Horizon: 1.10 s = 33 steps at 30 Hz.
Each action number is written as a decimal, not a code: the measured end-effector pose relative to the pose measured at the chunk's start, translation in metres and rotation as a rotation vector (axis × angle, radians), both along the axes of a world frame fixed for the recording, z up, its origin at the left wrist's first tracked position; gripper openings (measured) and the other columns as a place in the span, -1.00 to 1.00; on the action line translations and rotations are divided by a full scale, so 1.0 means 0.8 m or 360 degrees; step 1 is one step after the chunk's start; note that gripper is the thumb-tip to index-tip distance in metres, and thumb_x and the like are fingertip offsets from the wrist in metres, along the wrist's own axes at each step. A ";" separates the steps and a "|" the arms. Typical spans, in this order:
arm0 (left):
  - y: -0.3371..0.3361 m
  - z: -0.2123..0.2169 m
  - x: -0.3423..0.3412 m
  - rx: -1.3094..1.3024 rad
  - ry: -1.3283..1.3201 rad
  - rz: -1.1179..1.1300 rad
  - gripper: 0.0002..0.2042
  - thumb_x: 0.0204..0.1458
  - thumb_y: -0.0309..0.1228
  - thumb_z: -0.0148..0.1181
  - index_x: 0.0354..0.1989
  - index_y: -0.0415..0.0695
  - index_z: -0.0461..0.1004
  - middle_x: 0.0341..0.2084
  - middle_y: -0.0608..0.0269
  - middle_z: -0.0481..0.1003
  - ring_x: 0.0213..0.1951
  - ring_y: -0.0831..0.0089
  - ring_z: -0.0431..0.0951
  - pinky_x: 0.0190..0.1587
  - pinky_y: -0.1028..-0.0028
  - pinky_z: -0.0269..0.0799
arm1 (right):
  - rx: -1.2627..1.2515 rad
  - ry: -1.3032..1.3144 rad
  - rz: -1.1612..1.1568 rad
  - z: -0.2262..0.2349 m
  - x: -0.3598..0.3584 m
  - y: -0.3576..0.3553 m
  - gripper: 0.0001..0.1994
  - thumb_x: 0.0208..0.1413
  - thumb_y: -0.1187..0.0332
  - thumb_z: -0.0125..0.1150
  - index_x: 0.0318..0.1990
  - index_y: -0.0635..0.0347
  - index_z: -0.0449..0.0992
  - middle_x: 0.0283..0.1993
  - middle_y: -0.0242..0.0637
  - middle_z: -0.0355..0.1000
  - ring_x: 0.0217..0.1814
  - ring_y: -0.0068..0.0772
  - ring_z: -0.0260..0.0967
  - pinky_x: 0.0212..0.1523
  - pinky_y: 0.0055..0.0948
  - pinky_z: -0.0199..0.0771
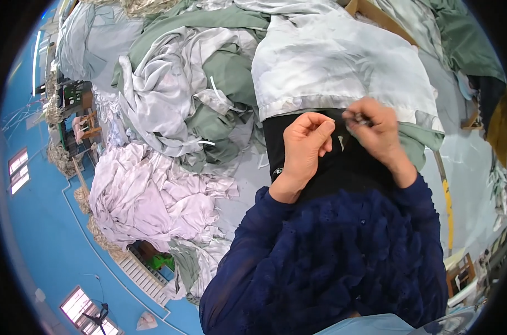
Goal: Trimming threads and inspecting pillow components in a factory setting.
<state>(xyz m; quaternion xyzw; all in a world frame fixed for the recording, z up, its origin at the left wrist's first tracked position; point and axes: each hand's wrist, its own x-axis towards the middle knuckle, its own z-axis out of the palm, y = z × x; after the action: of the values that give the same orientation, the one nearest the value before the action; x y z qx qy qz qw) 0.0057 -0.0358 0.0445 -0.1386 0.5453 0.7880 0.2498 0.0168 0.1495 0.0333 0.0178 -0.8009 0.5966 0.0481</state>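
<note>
My left hand [306, 148] is raised over the black cloth [326, 173] on my lap, thumb and forefinger pinched together. Whatever lies in that pinch, if anything, is too small to make out. Close by on the right, my right hand [376, 128] is curled round a small dark metallic object [360, 119]; blur and fingers hide most of its shape. Just beyond both hands lies a pale, sheer white fabric [342, 61] with a folded hem band [303, 104] along its near edge. Green cloth [414, 144] shows under its right corner.
Crumpled grey-white and green fabric [175, 84] is heaped to the left, with pinkish-white fabric [153, 192] nearer. Yellow tape [447, 209] runs along the grey surface at right. A cardboard edge [381, 21] shows at the back. Blue floor [47, 223] lies far left.
</note>
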 end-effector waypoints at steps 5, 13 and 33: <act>-0.042 -0.002 -0.009 -0.0741 0.0642 -0.0009 -0.88 0.02 -0.60 0.27 -0.27 -0.23 0.51 -0.38 0.33 0.50 -0.53 0.66 0.46 -0.50 0.65 0.33 | 0.0104 0.0150 -0.0732 -0.002 -0.031 0.131 -0.88 0.21 0.42 0.22 -0.20 0.30 0.58 -0.36 -0.62 0.40 -0.37 -0.83 0.18 -0.35 -0.75 0.17; -0.105 -0.047 -0.054 -0.1481 0.0970 -0.0176 -0.59 -0.13 -0.52 0.34 -0.03 -0.15 0.49 0.02 0.20 0.43 0.04 0.33 0.44 -0.04 0.41 0.37 | 0.1244 -0.0202 -0.1027 -0.061 -0.079 0.357 -0.63 0.22 0.25 0.25 0.11 0.22 0.50 -0.45 -0.58 0.36 -0.43 -0.71 0.19 -0.40 -0.63 0.23; -0.111 -0.060 -0.085 -0.1579 0.1339 0.0451 -0.83 0.23 -0.50 0.06 -0.14 -0.31 0.54 -0.30 0.27 0.55 -0.27 0.55 0.47 -0.14 0.55 0.37 | 0.0771 -0.0171 -0.0606 -0.022 0.113 0.202 -0.47 -0.27 0.71 0.19 -0.03 0.06 0.58 0.09 -0.24 0.38 -0.04 -0.35 0.44 -0.14 -0.45 0.45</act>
<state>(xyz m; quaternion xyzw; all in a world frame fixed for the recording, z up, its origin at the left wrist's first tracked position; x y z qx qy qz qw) -0.0625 -0.1245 -0.0038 0.0118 0.8708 0.4558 -0.1839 0.1071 0.3114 0.0156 -0.1533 -0.9101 0.3686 0.1109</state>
